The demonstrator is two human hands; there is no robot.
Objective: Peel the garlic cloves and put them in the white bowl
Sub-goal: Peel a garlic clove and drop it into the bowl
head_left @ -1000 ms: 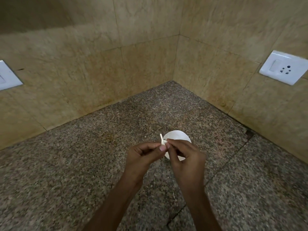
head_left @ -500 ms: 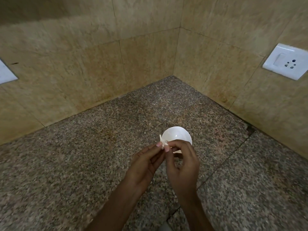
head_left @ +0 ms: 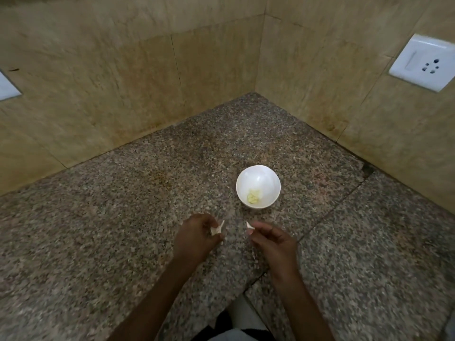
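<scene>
- Beige tiled walls (head_left: 123, 82) meet in a corner at the back and take up the whole top half. Lots of brownish staining low down near the joint.
- Speckled granite surface (head_left: 110, 217) fills the rest. There's a seam running diagonally on the right side, and the near edge is cut off by the bottom of the shot.
- Left hand (head_left: 194, 238) and right hand (head_left: 273, 238) come in from the bottom, forearms partly out of frame. They're a little apart from each other and hover just on the near side of the bowl, neither touching it.
- White socket plate (head_left: 422, 62) on the right wall has a switch and three pin holes, and its right edge is cropped. A second white plate (head_left: 7, 86) on the left wall is mostly cut off, so only a corner shows.
- White bowl (head_left: 261, 177) sits upright on the surface, just beyond the hands and slightly to the right.
- Something dark and white (head_left: 236, 326) at the bottom edge between the arms, too cropped to make out.
- Peeled garlic cloves (head_left: 253, 196) form a small pale yellow heap in the bottom of the bowl, too blurry to count.
- Left hand's fingers are curled and pinching a papery white scrap (head_left: 218, 228) that sticks up toward the bowl.
- Right hand pinches a small white piece (head_left: 250, 226) at its fingertips. Can't tell whether that's skin or clove.
</scene>
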